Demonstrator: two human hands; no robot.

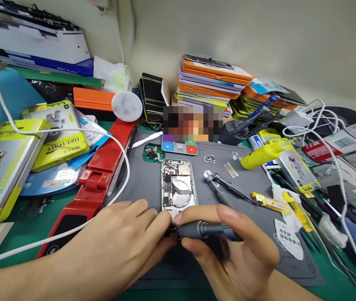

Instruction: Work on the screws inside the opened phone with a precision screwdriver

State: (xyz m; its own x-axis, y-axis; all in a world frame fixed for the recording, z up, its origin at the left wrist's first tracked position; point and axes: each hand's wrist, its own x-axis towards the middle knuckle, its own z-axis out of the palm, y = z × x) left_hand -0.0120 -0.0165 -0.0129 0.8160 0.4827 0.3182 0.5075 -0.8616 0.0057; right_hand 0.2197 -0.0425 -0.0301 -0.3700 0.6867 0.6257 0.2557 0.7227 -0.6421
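Observation:
An opened phone (178, 186) with its insides bare lies on a dark grey work mat (253, 179). My left hand (118, 238) rests on the mat, its fingers pressed against the phone's near left corner. My right hand (237, 251) is closed around a grey pen-shaped screwdriver (206, 230), whose tip points left at the phone's near end. That near end is hidden behind my fingers.
Black tweezers (225, 188) and a yellow-handled tool (264, 152) lie on the mat to the right. A red tool (102, 175) and a white cable (115, 142) lie to the left, beside yellow battery boxes (11, 159). Stacked phone boxes (209, 79) stand behind. Cables (328, 125) clutter the right.

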